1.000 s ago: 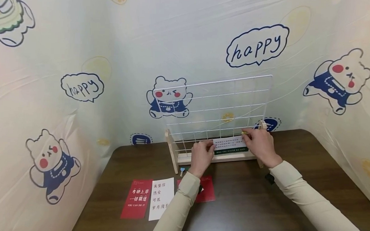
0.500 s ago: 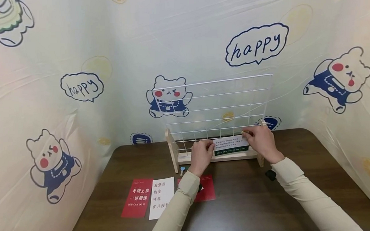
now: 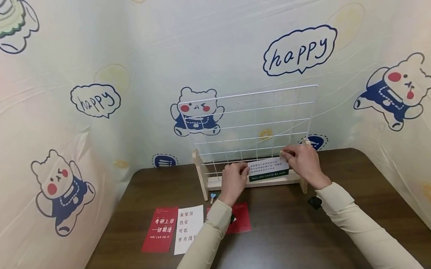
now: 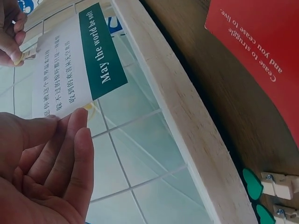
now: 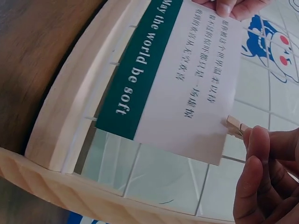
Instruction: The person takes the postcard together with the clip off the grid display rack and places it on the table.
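A white card with a green band (image 3: 269, 169) reading "May the world be soft" stands against the lower part of a white wire grid rack, above its wooden base (image 4: 180, 116). My left hand (image 3: 234, 182) pinches the card's left end between thumb and fingers. At the card's upper edge, toward its right end, my right hand (image 3: 303, 163) pinches a small wooden clothespin (image 5: 237, 127). The clothespin's tip meets the edge in the right wrist view; how far it grips card or wire cannot be told.
A red card (image 3: 160, 230) and a white card (image 3: 188, 230) lie at the table's left. Another red card (image 3: 242, 219) is partly behind my left sleeve. Clothespins with green hearts (image 4: 253, 185) lie near the base. A small black object (image 3: 315, 202) sits by the right sleeve.
The clothespin and my right hand have shifted very slightly left along the card's upper edge. My left hand keeps its hold on the card.
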